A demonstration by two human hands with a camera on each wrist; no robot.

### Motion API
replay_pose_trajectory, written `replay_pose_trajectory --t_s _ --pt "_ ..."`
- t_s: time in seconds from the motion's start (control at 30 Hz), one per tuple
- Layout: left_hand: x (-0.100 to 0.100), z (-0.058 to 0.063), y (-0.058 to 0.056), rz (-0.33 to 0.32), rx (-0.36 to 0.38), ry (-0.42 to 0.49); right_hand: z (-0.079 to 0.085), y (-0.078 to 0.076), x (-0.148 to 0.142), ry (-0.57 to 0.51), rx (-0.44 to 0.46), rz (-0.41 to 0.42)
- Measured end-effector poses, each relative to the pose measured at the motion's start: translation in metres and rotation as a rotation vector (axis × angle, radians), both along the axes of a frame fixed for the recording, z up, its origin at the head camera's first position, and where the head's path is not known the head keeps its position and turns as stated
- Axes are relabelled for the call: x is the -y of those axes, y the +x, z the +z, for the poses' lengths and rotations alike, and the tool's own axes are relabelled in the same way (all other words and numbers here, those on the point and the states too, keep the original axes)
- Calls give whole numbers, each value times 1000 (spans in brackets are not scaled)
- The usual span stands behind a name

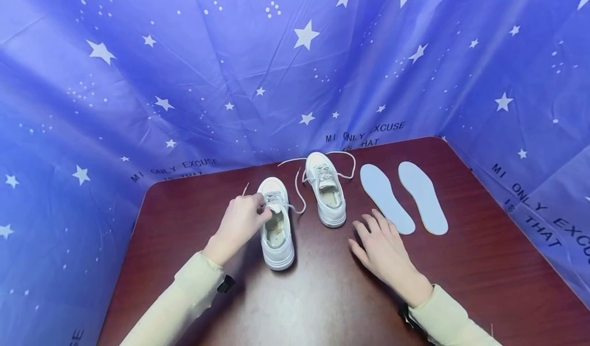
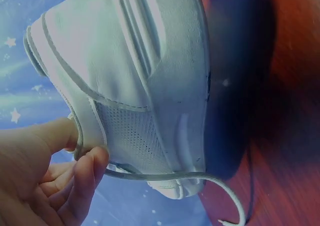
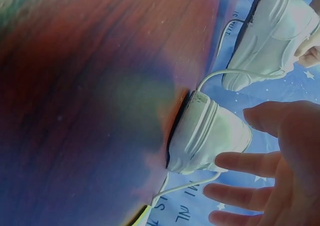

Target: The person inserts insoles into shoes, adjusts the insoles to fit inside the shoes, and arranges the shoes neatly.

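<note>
My left hand [image 1: 244,215] pinches the left white sneaker [image 1: 278,251] at the edge of its opening, by the laces, with the thumb at the collar. In the left wrist view the mesh side panel of this sneaker [image 2: 135,131] shows beside the fingertips, and a loose lace [image 2: 200,175] trails past them. The second white sneaker [image 1: 333,218] stands on the table to its right, laces spread out. Fingers spread, my right hand [image 1: 384,249] hovers low over the table, overlapping the heel end of the nearer white insole [image 1: 384,195] in the head view; it holds nothing.
Another white insole [image 1: 421,195] lies to the right of the first. All of this is on a dark red wooden table [image 1: 295,315]. A blue curtain with white stars [image 1: 258,69] hangs behind and along the sides of the table.
</note>
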State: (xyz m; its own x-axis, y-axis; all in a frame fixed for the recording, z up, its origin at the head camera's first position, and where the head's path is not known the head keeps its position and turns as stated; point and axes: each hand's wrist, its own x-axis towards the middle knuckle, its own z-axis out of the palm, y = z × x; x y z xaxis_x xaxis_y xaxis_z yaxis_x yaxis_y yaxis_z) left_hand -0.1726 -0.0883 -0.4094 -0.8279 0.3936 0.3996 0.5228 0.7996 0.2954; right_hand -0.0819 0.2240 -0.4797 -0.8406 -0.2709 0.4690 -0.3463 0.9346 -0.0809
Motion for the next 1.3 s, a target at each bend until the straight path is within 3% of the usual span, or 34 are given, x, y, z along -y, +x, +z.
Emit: replay_pose_trajectory --t_s 0.2,0.57,0.83,1.3 --pt "-6 5 14 1 -10 -4 3 -1 1 -3 21 -14" --pt "-14 1 39 -5 -56 17 6 3 3 -27 -6 -8" --pt "-20 -4 52 27 -106 21 6 4 5 -40 -4 -9" --pt "-33 -20 70 55 -170 -90 7 3 4 -45 28 -11"
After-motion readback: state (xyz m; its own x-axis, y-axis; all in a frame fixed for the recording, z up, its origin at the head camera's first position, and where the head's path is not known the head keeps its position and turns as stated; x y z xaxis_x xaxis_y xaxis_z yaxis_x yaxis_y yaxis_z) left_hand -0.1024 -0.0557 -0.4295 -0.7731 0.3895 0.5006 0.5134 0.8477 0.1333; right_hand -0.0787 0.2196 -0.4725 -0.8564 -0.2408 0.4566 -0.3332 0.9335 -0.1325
